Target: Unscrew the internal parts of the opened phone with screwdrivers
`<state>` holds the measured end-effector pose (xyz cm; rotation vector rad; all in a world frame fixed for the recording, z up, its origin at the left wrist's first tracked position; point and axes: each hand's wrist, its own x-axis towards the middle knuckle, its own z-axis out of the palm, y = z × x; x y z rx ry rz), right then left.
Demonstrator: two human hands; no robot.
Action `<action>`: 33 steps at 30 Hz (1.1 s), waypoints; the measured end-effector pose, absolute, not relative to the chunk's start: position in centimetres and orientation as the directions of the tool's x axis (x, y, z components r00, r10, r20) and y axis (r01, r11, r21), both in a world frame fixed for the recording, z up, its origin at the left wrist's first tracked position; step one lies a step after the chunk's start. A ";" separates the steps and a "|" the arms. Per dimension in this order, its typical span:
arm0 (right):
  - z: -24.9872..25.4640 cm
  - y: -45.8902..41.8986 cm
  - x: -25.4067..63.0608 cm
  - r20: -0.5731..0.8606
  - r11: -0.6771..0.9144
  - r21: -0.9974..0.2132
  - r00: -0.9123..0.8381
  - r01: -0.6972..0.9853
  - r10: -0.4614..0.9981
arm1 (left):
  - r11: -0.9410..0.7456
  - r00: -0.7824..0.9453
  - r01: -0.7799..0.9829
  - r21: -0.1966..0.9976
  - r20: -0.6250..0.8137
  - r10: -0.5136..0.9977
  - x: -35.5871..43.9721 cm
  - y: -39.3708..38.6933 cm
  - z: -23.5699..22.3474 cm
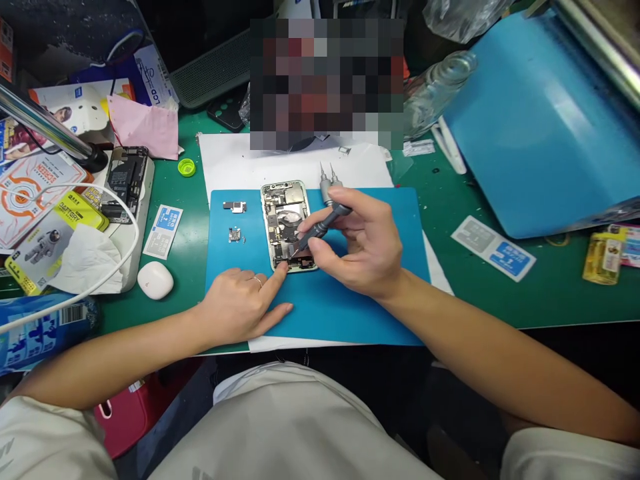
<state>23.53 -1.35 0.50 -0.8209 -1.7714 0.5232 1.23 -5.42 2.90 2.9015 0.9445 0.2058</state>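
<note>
Through the head view I am seeing the opened phone [290,217] lying on the blue mat [345,323], left of the middle, its far end reaching just past the mat's far edge. My left hand [235,303] is resting its index finger on the phone's near end, the thumb standing apart and the other fingers curling loosely around nothing. My right hand [367,253] is pinching a slim dark tool [327,225] between thumb and fingers, its tip pointing into the phone's near end.

I am judging the phone to be light and stiff in its frame, but fragile inside, where small boards and connectors are lying bare. The rim is looking smooth and perhaps slippery, so I am favouring a hold on both long sides, leaving the exposed middle alone. The small metal parts [235,207], sitting near the mat's far left corner, are looking feather-light and easily scattered; I am reckoning that each is calling for a gentle pinch by its edges.
</note>
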 end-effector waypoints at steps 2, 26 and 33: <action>0.5 -1.4 23.4 0.614 0.648 -0.707 -0.208 0.282 0.761 | -0.811 0.804 0.573 0.116 0.111 0.584 1.2 -5.4 2.9; 0.8 -1.4 23.3 0.517 0.552 -0.771 -0.194 0.317 0.834 | -0.805 0.808 0.577 0.138 0.051 0.587 1.2 -5.4 3.0; 0.7 -1.3 23.3 0.492 0.528 -0.795 -0.193 0.300 0.849 | -0.805 0.807 0.575 0.142 0.064 0.588 1.2 -5.4 3.1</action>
